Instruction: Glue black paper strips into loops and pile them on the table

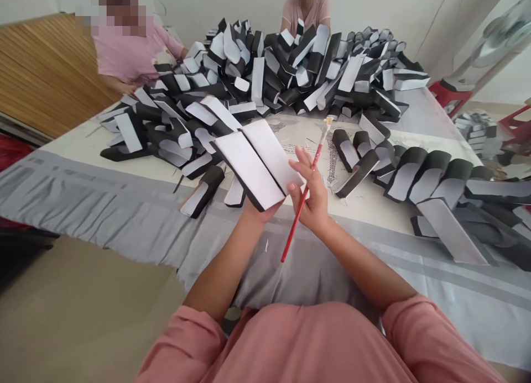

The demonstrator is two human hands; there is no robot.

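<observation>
Well, the left hand (259, 211) and the right hand (311, 198) sit close together, just above the near edge of the cloth-covered table (78, 176). The left hand supports from below a pair of white-faced black foam pieces (253, 162), which lie side by side with their white faces up. The right hand grips a red-handled paintbrush (320, 149) between its fingers, bristles up, and its fingertips (299, 168) touch the edge of the same pair.

Across the far half of the table rises a heap of similar foam pieces (257, 68), and more lie in rows along its right side (431, 178). A printed sheet (302, 130) lies on the table beyond the hands; its marks are too small to read. Two co-workers in pink tops (128, 57) (307, 12) sit beyond the table's far edge, one reaching toward the heap. A red stool (450, 93) and an electric fan (498, 35) stand beyond its right corner.
</observation>
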